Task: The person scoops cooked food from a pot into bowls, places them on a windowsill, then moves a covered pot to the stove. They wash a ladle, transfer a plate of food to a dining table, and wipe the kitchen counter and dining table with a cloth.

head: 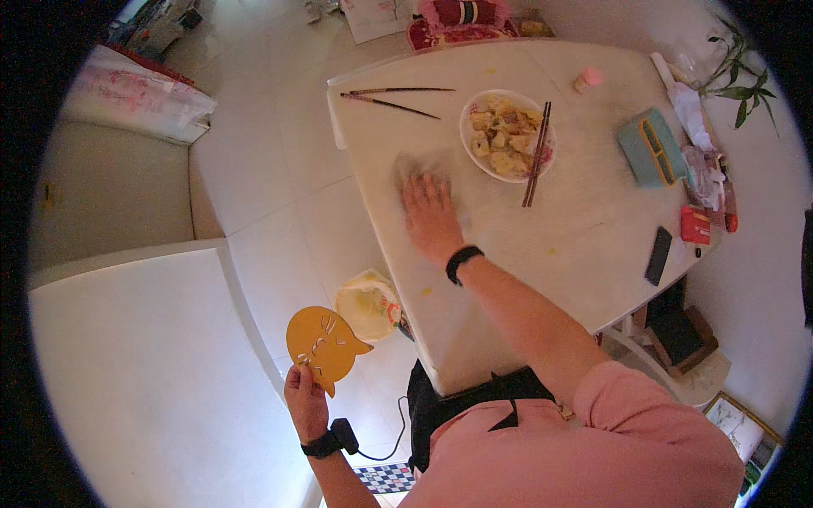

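My left hand (308, 401) holds a flat orange cat-face-shaped mat (322, 343) by its edge, off the table's left side. My right hand (430, 213) lies palm down on the pale tabletop (495, 279), fingers slightly spread. A blurred greyish thing (416, 166), perhaps a thin cloth, shows around its fingertips; the picture does not settle whether the fingers grip it. Right of that hand stands a white bowl (471, 159) of chunky food, with a pair of brown chopsticks (537, 152) across its rim. Dark patterned chopsticks (397, 105) lie apart beyond my right hand.
A lined waste bin (365, 308) stands beside the table's left edge. Farther right on the table are a pink-capped jar (587, 80), a blue-green holder (638, 149), a dark phone (658, 255), a red box (695, 225) and plastic bags (702, 181). Small yellow bits dot the tabletop.
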`<action>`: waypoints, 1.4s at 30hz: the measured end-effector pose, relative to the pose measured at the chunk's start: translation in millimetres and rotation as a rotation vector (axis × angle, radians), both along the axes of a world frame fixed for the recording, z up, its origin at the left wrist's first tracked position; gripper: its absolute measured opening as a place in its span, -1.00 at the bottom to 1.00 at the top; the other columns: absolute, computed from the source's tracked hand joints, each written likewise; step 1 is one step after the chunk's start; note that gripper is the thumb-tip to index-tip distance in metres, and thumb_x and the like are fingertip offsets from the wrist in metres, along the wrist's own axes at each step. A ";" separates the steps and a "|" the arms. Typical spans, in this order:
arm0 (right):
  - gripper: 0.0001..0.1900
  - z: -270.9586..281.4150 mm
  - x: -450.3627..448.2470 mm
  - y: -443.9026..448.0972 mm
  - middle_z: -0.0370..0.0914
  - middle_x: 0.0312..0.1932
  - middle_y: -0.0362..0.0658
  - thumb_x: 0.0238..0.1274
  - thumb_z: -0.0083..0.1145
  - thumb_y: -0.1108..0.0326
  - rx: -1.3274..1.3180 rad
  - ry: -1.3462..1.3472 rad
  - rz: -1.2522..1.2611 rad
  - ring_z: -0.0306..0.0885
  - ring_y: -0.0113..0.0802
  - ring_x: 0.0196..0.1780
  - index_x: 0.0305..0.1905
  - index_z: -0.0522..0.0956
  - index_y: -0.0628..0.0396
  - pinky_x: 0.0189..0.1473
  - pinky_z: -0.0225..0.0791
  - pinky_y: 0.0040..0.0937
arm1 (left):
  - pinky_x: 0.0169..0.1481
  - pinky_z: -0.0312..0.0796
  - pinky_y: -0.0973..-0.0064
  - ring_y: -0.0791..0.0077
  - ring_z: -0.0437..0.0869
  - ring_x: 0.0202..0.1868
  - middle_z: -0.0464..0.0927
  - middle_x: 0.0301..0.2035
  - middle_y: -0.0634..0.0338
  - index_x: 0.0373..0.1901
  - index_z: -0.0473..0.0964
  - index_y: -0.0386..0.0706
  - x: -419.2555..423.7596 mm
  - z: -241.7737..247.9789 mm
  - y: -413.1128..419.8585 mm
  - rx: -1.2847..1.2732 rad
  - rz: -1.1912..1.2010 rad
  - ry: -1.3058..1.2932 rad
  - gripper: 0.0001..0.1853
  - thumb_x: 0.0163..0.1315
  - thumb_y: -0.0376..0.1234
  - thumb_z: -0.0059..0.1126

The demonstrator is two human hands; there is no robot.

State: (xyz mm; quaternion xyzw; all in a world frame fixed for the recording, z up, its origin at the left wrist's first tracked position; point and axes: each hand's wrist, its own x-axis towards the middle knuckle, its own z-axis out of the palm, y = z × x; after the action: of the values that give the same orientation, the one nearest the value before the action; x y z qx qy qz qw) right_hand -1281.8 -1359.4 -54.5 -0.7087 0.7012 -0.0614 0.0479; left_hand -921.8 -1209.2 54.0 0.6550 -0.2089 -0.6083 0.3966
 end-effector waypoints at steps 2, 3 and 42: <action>-0.42 9.7 28.1 41.1 0.12 0.62 0.02 0.41 -0.06 0.23 0.213 -0.084 0.217 -0.02 0.06 0.67 0.48 0.33 0.17 0.63 -0.18 0.22 | -0.04 0.52 0.54 0.54 0.63 -0.10 0.63 -0.11 0.18 0.07 0.52 -0.32 2.9 -5.0 7.4 -0.031 0.075 0.051 -0.73 0.57 -0.29 0.06; -0.43 5.5 43.5 82.3 0.14 0.62 -0.01 0.38 -0.04 0.25 0.174 -0.130 0.295 0.00 0.04 0.67 0.46 0.37 0.12 0.62 -0.13 0.21 | -0.05 0.51 0.55 0.55 0.63 -0.11 0.62 -0.11 0.19 0.05 0.52 -0.31 -0.5 -4.0 5.4 -0.030 0.017 -0.017 -0.74 0.57 -0.29 0.07; -0.51 10.1 63.0 -27.0 0.66 0.07 0.03 0.61 -0.07 0.03 0.516 -1.232 -0.011 0.60 -0.13 0.15 0.24 0.53 0.27 0.25 0.41 -0.18 | -0.07 0.56 0.51 0.48 0.67 -0.21 0.66 -0.14 0.12 0.10 0.56 -0.30 3.9 -33.3 56.2 -0.076 0.585 -0.311 -0.70 0.49 -0.28 0.16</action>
State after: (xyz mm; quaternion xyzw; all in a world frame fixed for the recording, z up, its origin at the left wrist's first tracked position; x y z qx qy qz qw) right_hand -1218.8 -1386.4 -44.5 -0.5062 0.5415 -0.2857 0.6074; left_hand -918.0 -1153.1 20.7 0.7569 -0.0926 -0.3531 0.5421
